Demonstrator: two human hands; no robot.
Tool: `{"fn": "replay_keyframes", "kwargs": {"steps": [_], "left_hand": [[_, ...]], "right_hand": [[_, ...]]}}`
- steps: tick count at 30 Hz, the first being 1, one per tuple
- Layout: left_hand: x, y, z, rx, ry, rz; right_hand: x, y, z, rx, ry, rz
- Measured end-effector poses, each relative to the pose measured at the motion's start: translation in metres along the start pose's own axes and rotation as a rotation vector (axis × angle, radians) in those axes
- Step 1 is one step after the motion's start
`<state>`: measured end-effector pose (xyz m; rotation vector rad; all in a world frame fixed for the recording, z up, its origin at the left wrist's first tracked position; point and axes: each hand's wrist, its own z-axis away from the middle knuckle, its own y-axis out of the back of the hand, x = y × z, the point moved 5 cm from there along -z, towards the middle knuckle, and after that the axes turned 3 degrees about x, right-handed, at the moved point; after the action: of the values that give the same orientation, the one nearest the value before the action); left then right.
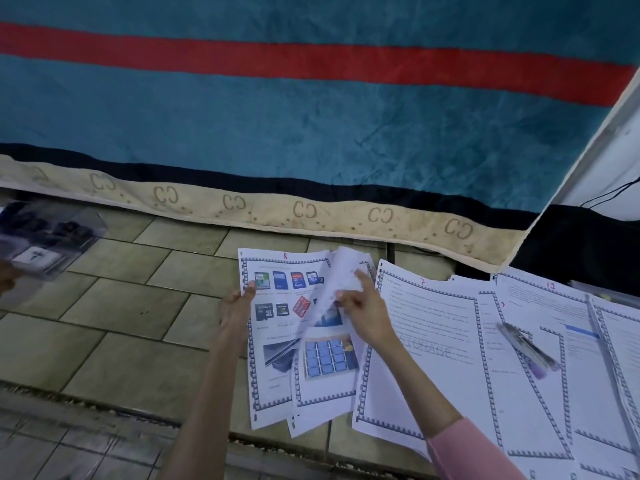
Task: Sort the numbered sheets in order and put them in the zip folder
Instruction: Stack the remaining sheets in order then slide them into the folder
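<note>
Sheet number 8 (277, 296), printed with memory-card pictures, is held at its left edge by my left hand (239, 306). My right hand (360, 310) pinches the curled top of another picture sheet (325, 362) that lies over it, bent back on itself. Sheet number 7 (426, 348) lies to the right on the tiled floor, with sheet 12 (550, 299) and several more overlapping sheets beyond. A clear zip folder (609, 358) covers the papers at the far right; its edges are hard to make out.
A pen (526, 348) rests on the sheets at right. A transparent plastic box (45, 237) sits at the far left. A teal blanket with a red stripe (311, 116) and a cream border hangs behind. Floor tiles (121, 306) lie open to the left.
</note>
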<state>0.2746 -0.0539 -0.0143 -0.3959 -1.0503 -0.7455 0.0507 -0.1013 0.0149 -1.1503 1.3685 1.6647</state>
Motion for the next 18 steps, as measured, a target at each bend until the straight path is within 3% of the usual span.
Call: {"fn": "replay_keyframes", "kwargs": {"steps": [3, 5, 7, 9, 11, 13, 15, 16, 18], "left_hand": [[0.0, 0.002, -0.005, 0.035, -0.043, -0.06], [0.0, 0.008, -0.013, 0.085, -0.096, -0.095], [0.005, 0.013, -0.018, 0.157, -0.154, -0.217], [0.014, 0.014, -0.016, 0.252, -0.263, -0.381], [0.027, 0.009, 0.002, 0.403, -0.421, -0.542], [0.034, -0.012, 0.03, 0.384, -0.619, -0.592], [0.02, -0.051, 0.055, 0.074, -0.597, -0.52], [0.006, -0.074, 0.068, -0.089, -0.503, -0.531], [-0.025, -0.115, 0.091, -0.329, -0.338, -0.633]], "right_hand": [[0.004, -0.032, 0.027, -0.325, 0.177, 0.44], [0.017, -0.05, 0.036, -0.439, 0.208, 0.681], [0.023, -0.064, 0.035, -0.461, 0.234, 0.751], [0.019, -0.069, 0.036, -0.478, 0.239, 0.662], [0.011, -0.058, 0.034, -0.374, 0.24, 0.469], [0.011, -0.025, 0.03, -0.062, 0.212, 0.363], [0.024, 0.024, 0.031, 0.301, 0.079, 0.423], [0.037, 0.048, 0.033, 0.397, -0.057, 0.478], [0.066, 0.085, 0.038, 0.422, -0.325, 0.47]]}}
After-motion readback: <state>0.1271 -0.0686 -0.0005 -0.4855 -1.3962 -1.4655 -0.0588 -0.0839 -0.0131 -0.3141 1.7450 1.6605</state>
